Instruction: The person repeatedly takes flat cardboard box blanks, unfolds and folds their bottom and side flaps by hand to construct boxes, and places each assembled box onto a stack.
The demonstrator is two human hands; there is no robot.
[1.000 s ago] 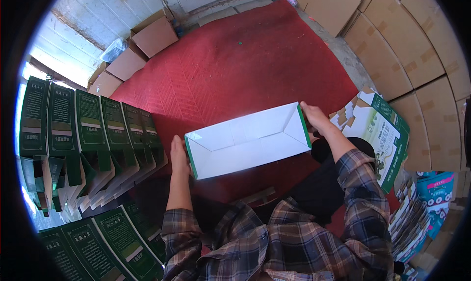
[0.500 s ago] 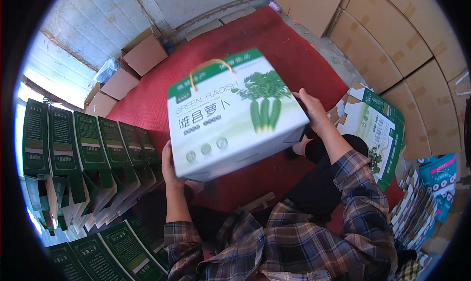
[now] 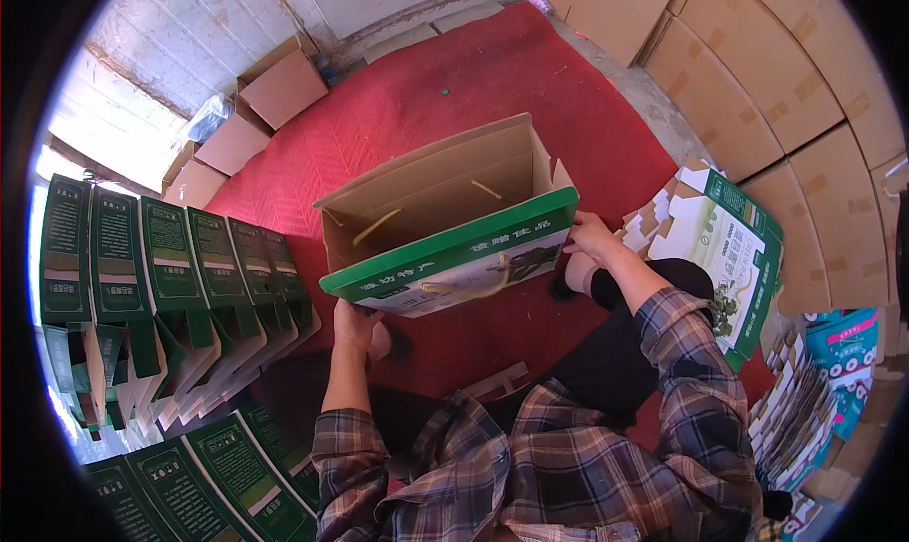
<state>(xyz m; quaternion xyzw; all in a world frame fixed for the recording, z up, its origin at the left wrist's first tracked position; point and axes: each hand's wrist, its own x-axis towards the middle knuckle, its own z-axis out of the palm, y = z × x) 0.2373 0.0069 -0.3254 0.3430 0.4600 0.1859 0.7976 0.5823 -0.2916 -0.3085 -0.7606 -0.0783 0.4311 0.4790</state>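
I held the green-and-white printed cardboard gift box point(image 3: 454, 230) up in front of me over the red woven mat point(image 3: 426, 97), its open brown inside turned upward so I could look into it. My left hand point(image 3: 355, 326) gripped it from below at the seven o'clock corner, fingers closed around the bottom edge and partly hidden by the card. My right hand point(image 3: 589, 236) clasped the three o'clock end, fingers curled over the green rim, so that the two hands sat at opposite ends and kept the shell from folding flat. The box leaned with its printed face toward me and the brown back wall away toward twelve o'clock; a yellow strap handle point(image 3: 377, 226) showed inside against that wall, and another lay against the printed front.

At nine o'clock, a row of finished dark green cartons point(image 3: 161, 277) stood side by side, upright, with flaps hanging at their feet, close enough to my left arm to be reached without getting up. At three o'clock, a stack of flat printed green-and-white box blanks point(image 3: 734, 248) lay just beside my right knee, within easy reach of that hand. Plain brown cardboard boxes point(image 3: 275, 88) sat well apart at eleven o'clock, beyond the mat's edge.
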